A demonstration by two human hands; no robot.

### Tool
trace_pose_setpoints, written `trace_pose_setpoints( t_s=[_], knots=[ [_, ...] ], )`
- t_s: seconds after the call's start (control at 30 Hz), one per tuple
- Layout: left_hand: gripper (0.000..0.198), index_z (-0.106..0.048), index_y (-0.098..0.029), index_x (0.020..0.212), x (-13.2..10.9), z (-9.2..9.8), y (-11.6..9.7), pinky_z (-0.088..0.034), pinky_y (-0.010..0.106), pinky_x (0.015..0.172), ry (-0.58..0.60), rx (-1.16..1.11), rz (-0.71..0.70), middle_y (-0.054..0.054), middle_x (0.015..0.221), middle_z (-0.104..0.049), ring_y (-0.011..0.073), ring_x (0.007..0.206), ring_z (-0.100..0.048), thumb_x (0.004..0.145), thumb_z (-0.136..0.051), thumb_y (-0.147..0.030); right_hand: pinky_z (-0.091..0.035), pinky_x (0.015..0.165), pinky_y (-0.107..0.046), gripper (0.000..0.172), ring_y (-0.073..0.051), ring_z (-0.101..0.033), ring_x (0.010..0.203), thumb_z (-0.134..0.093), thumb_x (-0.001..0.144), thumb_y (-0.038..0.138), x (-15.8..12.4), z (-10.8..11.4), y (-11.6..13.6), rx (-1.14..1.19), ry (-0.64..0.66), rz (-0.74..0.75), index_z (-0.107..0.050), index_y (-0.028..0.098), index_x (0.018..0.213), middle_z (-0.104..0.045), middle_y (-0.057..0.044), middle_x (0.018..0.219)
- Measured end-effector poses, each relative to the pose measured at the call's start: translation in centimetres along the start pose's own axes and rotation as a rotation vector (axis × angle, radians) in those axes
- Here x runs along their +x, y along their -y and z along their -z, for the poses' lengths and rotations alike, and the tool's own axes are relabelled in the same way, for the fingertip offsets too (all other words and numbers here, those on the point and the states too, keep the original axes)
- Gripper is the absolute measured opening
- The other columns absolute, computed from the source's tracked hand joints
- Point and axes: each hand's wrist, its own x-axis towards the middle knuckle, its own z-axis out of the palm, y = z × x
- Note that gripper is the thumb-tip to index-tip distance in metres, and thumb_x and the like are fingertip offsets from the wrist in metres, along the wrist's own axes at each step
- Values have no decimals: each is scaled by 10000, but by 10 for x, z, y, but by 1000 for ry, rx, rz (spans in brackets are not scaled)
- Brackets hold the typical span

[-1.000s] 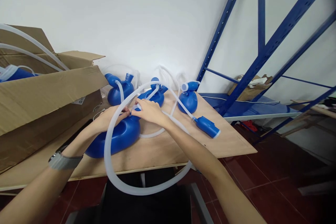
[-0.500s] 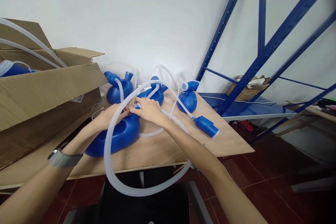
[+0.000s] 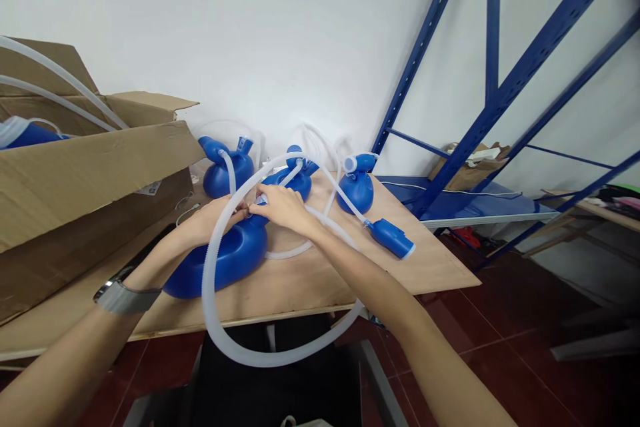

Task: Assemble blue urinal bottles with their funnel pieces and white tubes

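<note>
A big blue plastic vessel [image 3: 220, 260] lies on the plywood table [image 3: 310, 283] right in front of me. My left hand [image 3: 213, 220] rests on its top, fingers pinched at a small white fitting at the vessel's neck. My right hand [image 3: 283, 207] meets it there, fingers closed on the same fitting and the end of a thick white corrugated hose [image 3: 260, 353]. That hose loops down past the table's front edge and back up. A blue handpiece [image 3: 393, 238] on a thin tube lies to the right.
Three more blue vessels [image 3: 223, 170] [image 3: 295, 180] [image 3: 357, 187] with tangled clear tubes stand at the back by the white wall. An open cardboard box [image 3: 75, 173] holding hoses fills the left. Blue steel shelving [image 3: 500, 93] stands to the right. Below is red tile floor.
Both hands stay pinched at the vessel's neck. The hose loop has lifted slightly and the view has shifted a little.
</note>
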Motion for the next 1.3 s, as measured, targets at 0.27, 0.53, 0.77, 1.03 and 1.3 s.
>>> trace_pose_setpoints(
  t_s=[0.27, 0.53, 0.77, 1.03, 1.3],
  knots=[
    [432, -670, -244, 942, -3, -3, -10, -554, 418, 949, -56, 84, 43, 85, 1075, -745, 298, 977, -700, 907, -404, -582, -530, 926, -423, 368, -331, -715, 1159, -562, 982, 531, -2, -3, -1, -21, -10, 44, -663, 290, 1241, -743, -59, 1311],
    [204, -633, -253, 851, 0, -8, -6, -536, 369, 775, -62, 45, 95, 46, 860, -736, 278, 821, -684, 809, -530, -424, -525, 921, -397, 389, -307, -718, 1149, -539, 1008, 580, -4, -6, -1, -53, -29, 23, -653, 293, 1244, -735, -57, 1301],
    [415, -670, -224, 908, -6, -1, -17, -543, 384, 835, -36, -29, 97, 62, 925, -744, 283, 878, -676, 845, -504, -599, -533, 928, -428, 413, -322, -718, 1144, -508, 1030, 596, -5, -7, -2, -89, -35, 20, -636, 272, 1252, -732, -81, 1299],
    [233, -601, -221, 669, 5, 4, -20, -570, 386, 733, 59, -221, 135, 69, 728, -687, 266, 749, -647, 651, -590, -454, -532, 967, -449, 448, -327, -698, 1196, -486, 1025, 631, -4, 4, -5, -51, 57, 86, -634, 259, 1226, -730, -85, 1313],
    [153, -672, -253, 734, 8, -1, -15, -547, 366, 747, -32, -37, 196, 49, 790, -735, 302, 818, -704, 670, -604, -374, -538, 974, -463, 356, -338, -691, 1207, -519, 1002, 517, 0, 2, -9, -42, 45, 100, -648, 262, 1215, -721, -72, 1320]
  ],
)
